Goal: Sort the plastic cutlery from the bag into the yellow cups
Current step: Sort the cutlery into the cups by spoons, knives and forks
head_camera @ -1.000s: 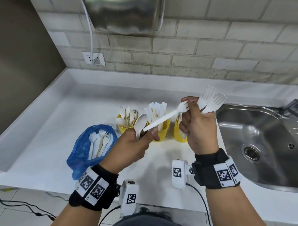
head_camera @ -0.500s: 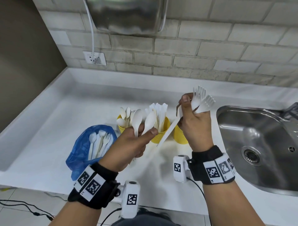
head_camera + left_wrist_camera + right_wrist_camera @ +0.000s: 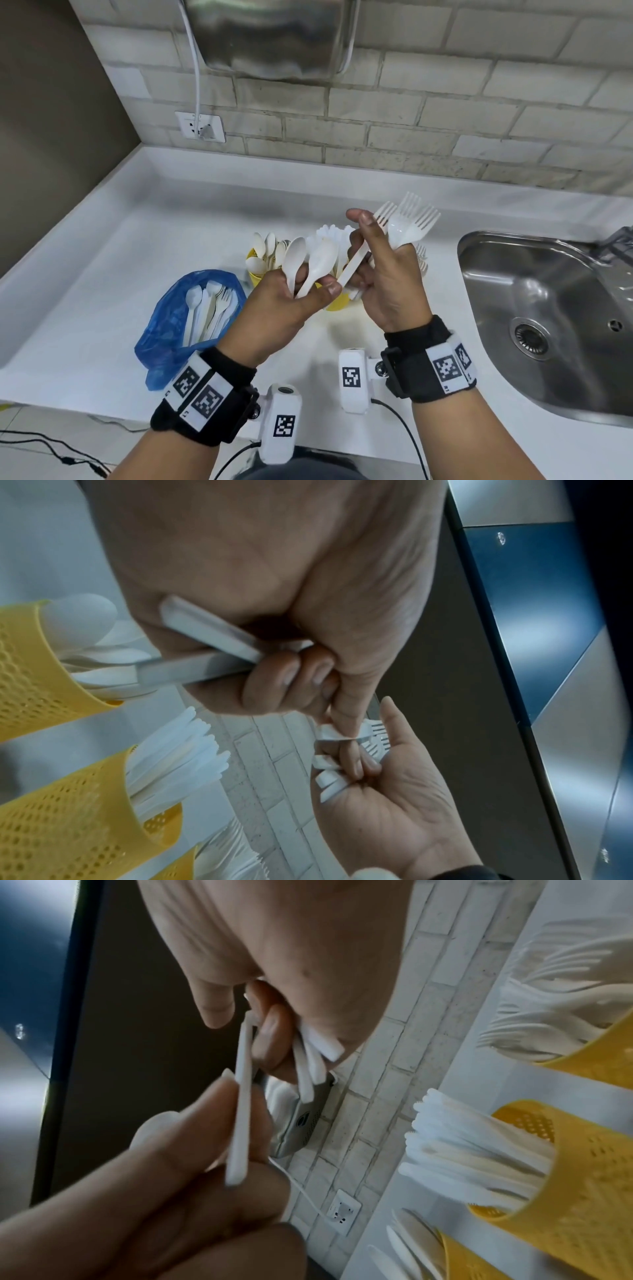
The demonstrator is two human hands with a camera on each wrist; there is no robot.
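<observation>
Since the earlier frames, one fork (image 3: 356,265) is no longer held out across both hands: its head is now drawn up among the forks (image 3: 409,222) fanned out of the right hand (image 3: 394,284), while its handle end is pinched by the left thumb. Both hands are brought close together, almost touching, above the yellow cups (image 3: 337,301). The left hand (image 3: 277,308) is curled round two spoons (image 3: 308,263), bowls up; its grip is thus full, and the right hand's grip is closed on the bundle of forks. By this handover the handful appears to be split by kind, spoons left and forks right, ready to be dropped into their cups. More cutlery is seen lying in the blue bag (image 3: 164,325) near the front left of the bench (image 3: 102,246), so the sorting is judged unfinished.
</observation>
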